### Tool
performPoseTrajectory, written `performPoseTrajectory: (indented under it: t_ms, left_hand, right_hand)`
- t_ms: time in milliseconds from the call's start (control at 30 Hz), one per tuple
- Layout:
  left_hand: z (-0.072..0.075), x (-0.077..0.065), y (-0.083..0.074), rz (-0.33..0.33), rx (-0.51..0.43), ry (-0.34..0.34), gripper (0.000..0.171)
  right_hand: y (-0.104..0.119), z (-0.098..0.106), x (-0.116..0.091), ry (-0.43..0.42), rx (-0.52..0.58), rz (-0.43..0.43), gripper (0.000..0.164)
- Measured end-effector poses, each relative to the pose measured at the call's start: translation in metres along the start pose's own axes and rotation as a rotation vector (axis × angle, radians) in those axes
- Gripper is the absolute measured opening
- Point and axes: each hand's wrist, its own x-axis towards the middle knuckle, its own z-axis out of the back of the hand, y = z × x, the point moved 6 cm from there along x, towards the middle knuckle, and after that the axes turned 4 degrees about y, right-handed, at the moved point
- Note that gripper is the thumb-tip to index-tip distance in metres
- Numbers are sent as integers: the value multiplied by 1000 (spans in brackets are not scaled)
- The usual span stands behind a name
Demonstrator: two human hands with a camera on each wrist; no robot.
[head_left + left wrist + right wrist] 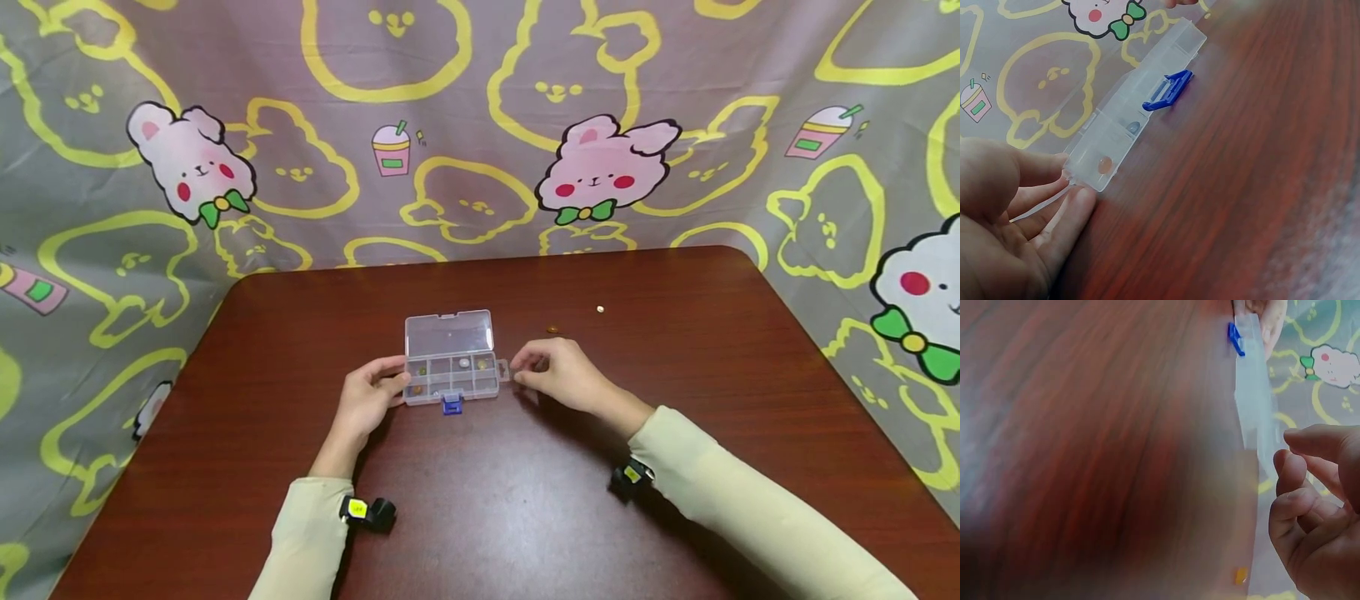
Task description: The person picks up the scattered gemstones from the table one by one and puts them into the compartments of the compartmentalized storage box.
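A clear plastic compartment box lies on the table with its lid raised at the back and a blue latch at the front. Small bead-like pieces sit in some compartments, among them a white one and an orange one. My left hand grips the box's left end between thumb and fingers. Just beyond the clear hanging tab at the right end is my right hand, its fingers loosely bent, thumb and index tips close together, nothing visible between them.
Behind the right hand, an amber piece and a small white piece lie on the brown table. A patterned curtain hangs around the table's back and sides.
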Motion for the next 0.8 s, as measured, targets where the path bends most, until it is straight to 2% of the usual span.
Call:
performPoseTrajectory:
  t_ms: [200, 500, 800]
  left_hand:
    - [0, 0, 0, -2, -9, 1, 34]
    - [-1, -1, 1, -2, -13, -3, 34]
    - [-2, 1, 1, -1, -4, 4, 33]
  right_hand:
    - [-15, 8, -7, 3, 63, -53, 11]
    - [-31, 25, -13, -49, 39, -51, 12]
    - [-48, 39, -10, -96, 51, -116, 16]
